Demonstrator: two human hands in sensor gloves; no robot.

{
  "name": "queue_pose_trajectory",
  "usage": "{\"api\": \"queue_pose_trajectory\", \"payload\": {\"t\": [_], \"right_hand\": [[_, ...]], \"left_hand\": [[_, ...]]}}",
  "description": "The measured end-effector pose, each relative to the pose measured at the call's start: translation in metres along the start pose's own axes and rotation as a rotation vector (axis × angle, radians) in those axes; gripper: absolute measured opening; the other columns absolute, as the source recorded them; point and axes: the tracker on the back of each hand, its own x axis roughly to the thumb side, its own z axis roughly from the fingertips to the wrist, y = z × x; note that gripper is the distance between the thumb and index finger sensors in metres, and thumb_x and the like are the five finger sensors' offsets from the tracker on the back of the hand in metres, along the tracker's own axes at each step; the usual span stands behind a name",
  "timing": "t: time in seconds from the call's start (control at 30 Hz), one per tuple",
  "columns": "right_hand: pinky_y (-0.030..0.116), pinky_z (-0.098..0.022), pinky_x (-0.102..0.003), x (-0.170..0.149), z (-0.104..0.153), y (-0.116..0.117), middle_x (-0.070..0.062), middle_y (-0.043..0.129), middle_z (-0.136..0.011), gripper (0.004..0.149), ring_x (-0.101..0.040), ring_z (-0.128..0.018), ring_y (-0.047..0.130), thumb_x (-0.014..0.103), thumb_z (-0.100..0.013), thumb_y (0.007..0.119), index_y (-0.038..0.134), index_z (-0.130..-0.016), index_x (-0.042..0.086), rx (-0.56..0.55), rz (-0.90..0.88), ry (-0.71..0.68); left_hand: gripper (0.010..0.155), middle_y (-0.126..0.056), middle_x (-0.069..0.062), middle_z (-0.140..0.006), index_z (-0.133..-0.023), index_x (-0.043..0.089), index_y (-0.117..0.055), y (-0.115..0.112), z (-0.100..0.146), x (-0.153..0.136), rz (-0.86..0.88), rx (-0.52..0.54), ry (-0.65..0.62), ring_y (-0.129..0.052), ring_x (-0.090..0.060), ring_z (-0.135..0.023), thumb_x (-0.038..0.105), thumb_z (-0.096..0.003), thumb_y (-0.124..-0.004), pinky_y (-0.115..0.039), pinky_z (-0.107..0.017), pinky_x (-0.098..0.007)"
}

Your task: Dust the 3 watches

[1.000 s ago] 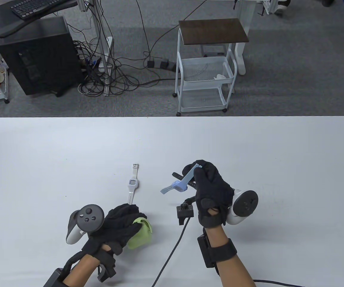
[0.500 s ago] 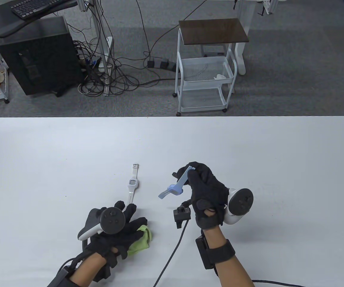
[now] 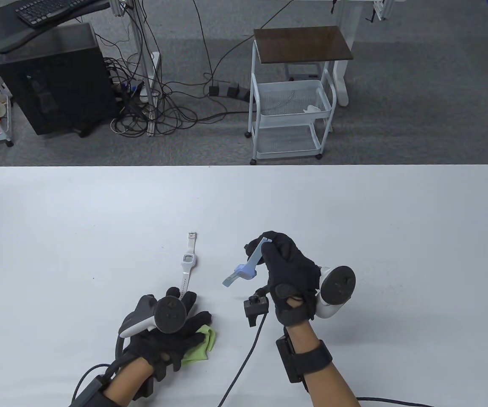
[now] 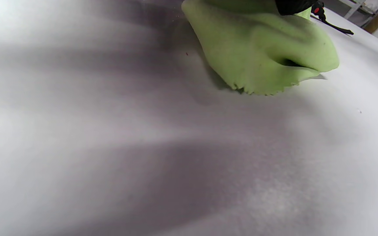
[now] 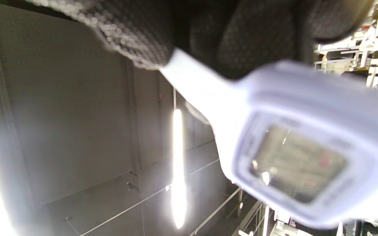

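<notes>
Fingers (image 3: 288, 250) of the right hand (image 3: 292, 282) curled around the upper strap of a lavender watch (image 3: 244, 268), pinching it and holding it lifted off the white counter (image 3: 396, 237). Watch long axis slanted, far strap end up in the grip, case in the middle, free strap end hanging down toward the left. Seen from the right wrist view, face (image 5: 297, 164) turned toward that camera, blurred.

Left hand (image 3: 171, 335) flat, fingers (image 3: 186, 303) straight and spread, pressing down on a green cloth (image 3: 201, 343) lying on the counter near the front edge; cloth not gathered up.

White watch (image 3: 188, 260) lying flat just beyond the left fingertips, long axis running away from the person, buckle at the far end, face up. Third watch mostly hidden behind the right hand; only a dark strap tip (image 3: 247, 247) visible, so uncertain.

Likely step: 1 watch held ready for wiping. Next move calls for closing the left fingers on the cloth, lifting it, and bringing it to the watch face, with the right hand steadying the dangling strap.
</notes>
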Motion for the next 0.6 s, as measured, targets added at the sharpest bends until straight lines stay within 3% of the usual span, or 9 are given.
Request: {"api": "queue_pose_trajectory", "payload": {"t": [0.33,0.6], "right_hand": [[0.071,-0.048,-0.059,0.001,0.000,0.000,-0.011,0.104,-0.056,0.037,-0.026,-0.035,0.104,0.038,-0.043,0.079,0.086,-0.073,0.017,0.000,-0.009,0.001],[0.071,-0.048,-0.059,0.002,0.000,0.001,-0.011,0.105,-0.056,0.037,-0.026,-0.034,0.104,0.038,-0.043,0.079,0.086,-0.073,0.017,0.005,-0.009,-0.003]], "left_hand": [[0.071,0.004,0.002,-0.123,-0.119,0.040,-0.031,0.002,0.002,-0.003,0.055,0.020,-0.043,0.019,-0.037,-0.107,0.070,-0.0577,-0.053,0.011,-0.059,-0.071],[0.073,-0.004,-0.002,-0.125,-0.119,0.038,-0.035,0.013,0.011,-0.004,0.142,0.134,-0.110,0.012,-0.039,-0.110,0.072,-0.0568,-0.053,0.007,-0.061,-0.072]]}}
